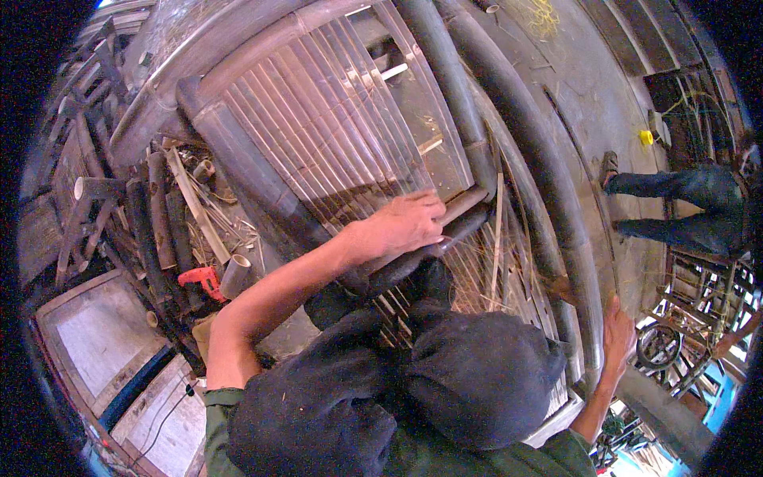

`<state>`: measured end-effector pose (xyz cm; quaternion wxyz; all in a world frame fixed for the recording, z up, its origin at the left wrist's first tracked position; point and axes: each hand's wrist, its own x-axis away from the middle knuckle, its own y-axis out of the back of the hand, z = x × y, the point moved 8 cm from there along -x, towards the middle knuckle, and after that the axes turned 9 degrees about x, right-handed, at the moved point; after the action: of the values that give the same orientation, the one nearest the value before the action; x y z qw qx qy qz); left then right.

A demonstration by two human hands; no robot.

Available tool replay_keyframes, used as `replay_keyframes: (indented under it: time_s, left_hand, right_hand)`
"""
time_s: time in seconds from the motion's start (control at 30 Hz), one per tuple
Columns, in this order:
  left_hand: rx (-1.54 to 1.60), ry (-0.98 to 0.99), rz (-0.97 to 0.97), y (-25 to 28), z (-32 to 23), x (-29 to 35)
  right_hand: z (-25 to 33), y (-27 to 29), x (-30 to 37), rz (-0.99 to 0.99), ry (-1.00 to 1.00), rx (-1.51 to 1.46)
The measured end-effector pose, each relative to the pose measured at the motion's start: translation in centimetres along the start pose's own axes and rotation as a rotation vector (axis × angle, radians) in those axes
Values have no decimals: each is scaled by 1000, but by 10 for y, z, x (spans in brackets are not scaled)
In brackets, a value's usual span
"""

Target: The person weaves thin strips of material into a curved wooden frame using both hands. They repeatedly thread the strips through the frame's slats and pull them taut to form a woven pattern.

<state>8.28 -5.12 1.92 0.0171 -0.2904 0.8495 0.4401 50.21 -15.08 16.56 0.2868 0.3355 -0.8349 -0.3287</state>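
My left hand reaches across to the near end of a bamboo frame. Its fingers curl over the near bamboo rail, where the slat ends meet it. Inside the frame run several thin, glossy bamboo slats, set side by side; the frame's right part has a gap with the floor showing through. Far to the right, my right hand is beside the end of a long curved bamboo pole. The fingers that show there are stretched out, and nothing can be made out in them.
A red power tool lies at the left among bamboo offcuts and shavings. White-topped panels stand at the lower left. Another person's legs in jeans are at the right, near a yellow roll. A wheel stands farther down.
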Motion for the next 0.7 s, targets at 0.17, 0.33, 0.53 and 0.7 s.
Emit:
replay_keyframes:
  time_s: [0.17, 0.33, 0.53, 0.7]
  left_hand:
    - [158, 215, -313, 77, 3, -18]
    - [253, 275, -476, 97, -22, -21]
    - [168, 188, -378, 48, -44, -5]
    - [243, 320, -534, 78, -44, 3]
  right_hand:
    - [91, -30, 2, -47, 388, -693]
    - [312, 36, 32, 336, 798, -1315]
    - [460, 40, 28, 1092, 535, -1775]
    - [439, 61, 34, 776, 616, -1659]
